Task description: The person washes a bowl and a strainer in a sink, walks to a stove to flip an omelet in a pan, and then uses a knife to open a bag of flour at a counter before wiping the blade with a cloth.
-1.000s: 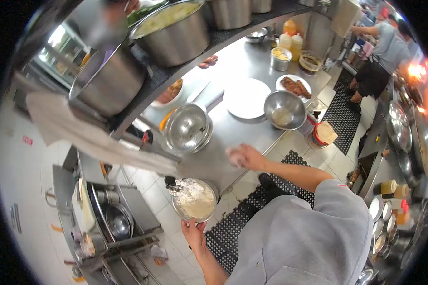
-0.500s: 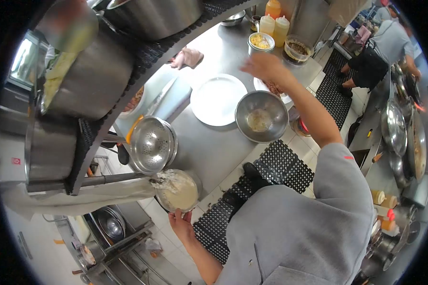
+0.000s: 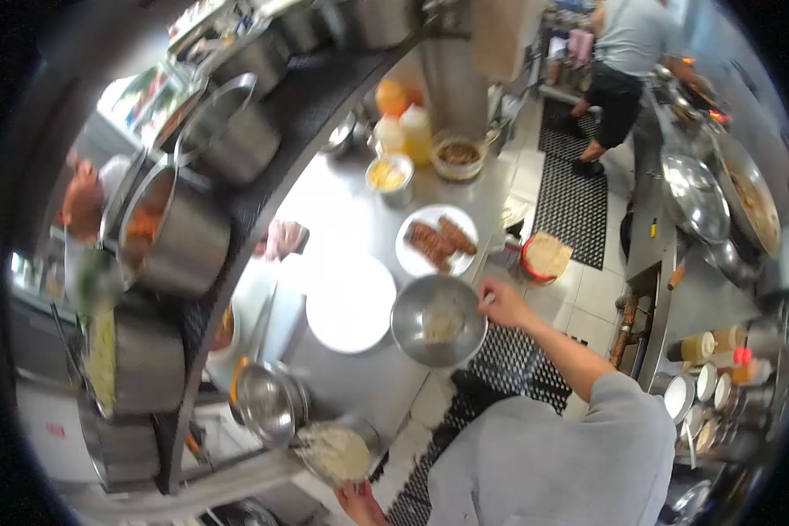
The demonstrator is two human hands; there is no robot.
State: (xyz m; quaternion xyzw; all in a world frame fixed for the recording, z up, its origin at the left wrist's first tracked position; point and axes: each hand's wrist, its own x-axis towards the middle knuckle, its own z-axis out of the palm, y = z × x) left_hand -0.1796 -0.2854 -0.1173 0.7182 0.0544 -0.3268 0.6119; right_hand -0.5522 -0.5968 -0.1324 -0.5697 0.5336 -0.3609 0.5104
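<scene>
At the bottom, my left hand (image 3: 359,501) is closed on the near rim of a bowl of pale batter (image 3: 340,453), with thumb and fingers at its edge. A steel mixing bowl (image 3: 408,344) with a little pale residue inside sits at the counter's edge. My right hand (image 3: 506,307) is at that bowl's right rim, fingers closed on the edge. Beside the bowl is a white plate (image 3: 351,302) with nothing on it. Behind it, a second white plate (image 3: 412,263) bears browned pieces of meat (image 3: 438,245).
A steel colander (image 3: 272,403) stands left of the batter. Farther back are a tub of yellow shreds (image 3: 389,175), a tub of dark sauce (image 3: 458,158) and squeeze bottles (image 3: 416,131). Large pots (image 3: 184,232) line the shelf at left. A co-worker (image 3: 631,53) stands by the stove.
My right hand has come back from near the yellow tub to the steel bowl's rim, uncovering the plate of meat. The view has turned and shifted. My left hand stays at the batter bowl.
</scene>
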